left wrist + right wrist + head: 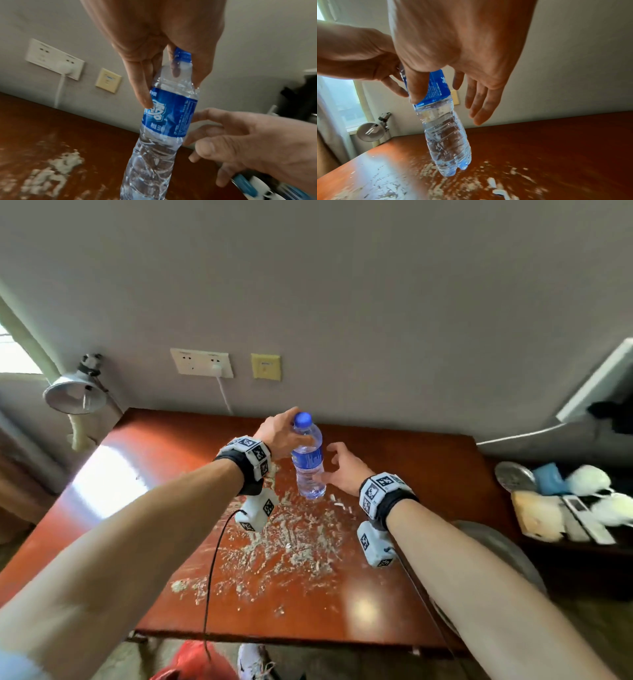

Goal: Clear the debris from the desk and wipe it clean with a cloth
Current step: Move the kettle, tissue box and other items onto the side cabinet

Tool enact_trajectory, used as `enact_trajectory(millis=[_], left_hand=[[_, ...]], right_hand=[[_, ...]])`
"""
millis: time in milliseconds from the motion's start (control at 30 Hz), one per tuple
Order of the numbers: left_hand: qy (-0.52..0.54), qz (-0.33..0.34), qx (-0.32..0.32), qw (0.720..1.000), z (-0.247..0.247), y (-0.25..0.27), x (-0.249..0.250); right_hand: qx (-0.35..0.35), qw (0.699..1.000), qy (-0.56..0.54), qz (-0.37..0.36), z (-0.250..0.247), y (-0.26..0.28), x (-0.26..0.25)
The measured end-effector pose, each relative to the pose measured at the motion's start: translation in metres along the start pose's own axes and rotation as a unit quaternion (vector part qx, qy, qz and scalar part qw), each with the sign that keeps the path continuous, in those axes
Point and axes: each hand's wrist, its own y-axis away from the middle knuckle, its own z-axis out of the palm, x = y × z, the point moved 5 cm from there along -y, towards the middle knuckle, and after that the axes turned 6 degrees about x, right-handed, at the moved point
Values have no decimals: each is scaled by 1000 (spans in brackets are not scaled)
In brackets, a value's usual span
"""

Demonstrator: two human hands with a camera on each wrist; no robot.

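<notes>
Debris [291, 539] is littering the surface [428, 474]; the water bottle [308, 460] is standing upright, left grip [284, 436] grasping its shoulder, right grip [339, 470] hovering released at 3 o'clock.

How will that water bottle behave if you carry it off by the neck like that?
The water bottle looks nearly full, so probably heavy for its size and inclined to swing under the left hand gripping its neck. Its thin ribbed wall would likely dent if squeezed. Set down among the debris, the tall narrow shape might tip. The right hand is open beside it.
</notes>
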Motion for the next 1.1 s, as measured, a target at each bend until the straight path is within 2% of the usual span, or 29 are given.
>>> enact_trajectory(millis=[367, 567, 700, 900, 1100], left_hand=[[55, 122, -115, 984, 166, 73, 201], [94, 179, -201, 958, 252, 108, 304], [104, 218, -259, 935, 312, 130, 360], [79, 259, -328, 905, 404, 159, 441], [63, 284, -345, 892, 495, 170, 511]], right_hand=[[117, 989, -49, 79, -132, 152, 169], [189, 965, -108, 145, -184, 235, 261], [220, 950, -96, 200, -215, 283, 316], [264, 920, -93, 276, -249, 339, 405], [265, 904, -117, 314, -289, 357, 508]])
